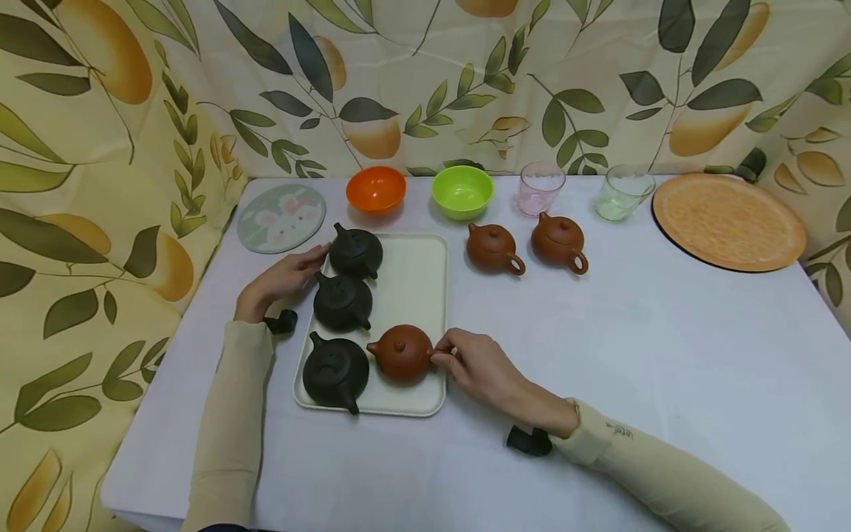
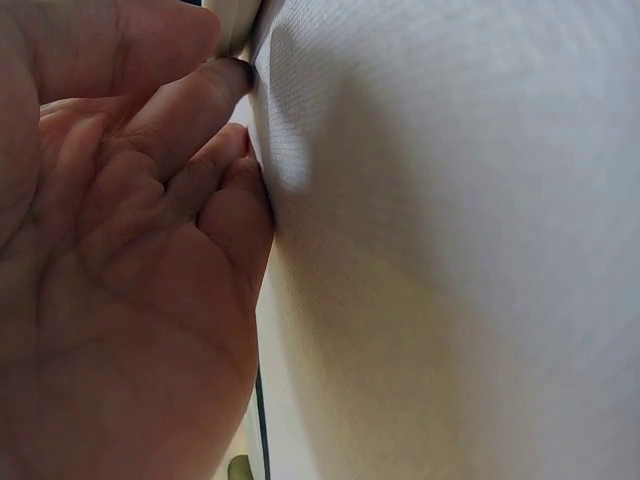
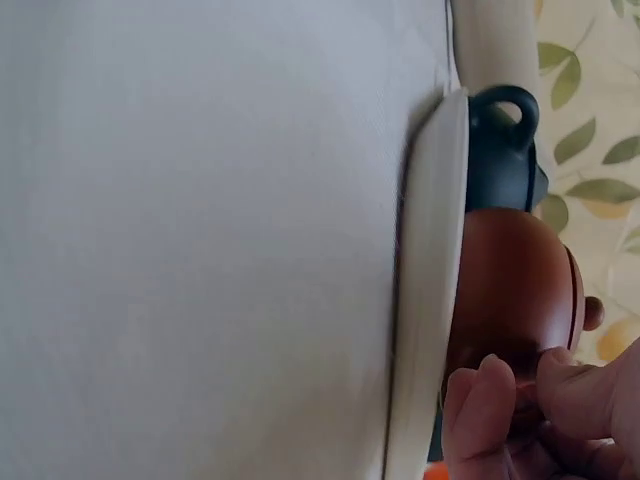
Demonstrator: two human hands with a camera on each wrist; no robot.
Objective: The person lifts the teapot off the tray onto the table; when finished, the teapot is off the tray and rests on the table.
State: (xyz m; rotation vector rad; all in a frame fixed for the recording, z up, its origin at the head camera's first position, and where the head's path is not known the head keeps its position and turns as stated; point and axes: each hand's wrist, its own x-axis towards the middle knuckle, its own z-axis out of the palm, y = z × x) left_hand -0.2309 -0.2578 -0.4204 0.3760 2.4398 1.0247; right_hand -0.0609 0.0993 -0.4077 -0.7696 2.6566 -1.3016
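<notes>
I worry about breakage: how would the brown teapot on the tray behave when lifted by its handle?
The brown teapot looks like clay, so probably stiff, brittle and heavy for its size. Its lid may slip if tilted. The right hand pinches only the handle.

Fingers [image 3: 478,405] on brown teapot [image 3: 510,290]

- white tabletop [image 1: 665,355] in front of me
- cream tray [image 1: 415,288] sitting left of centre
- two brown teapots [image 1: 493,249] just past the tray
- orange bowl [image 1: 376,189], green bowl [image 1: 462,191], two glasses [image 1: 540,188] along the back
- bunny coaster [image 1: 281,217] back left, orange round mat [image 1: 729,220] back right
</notes>
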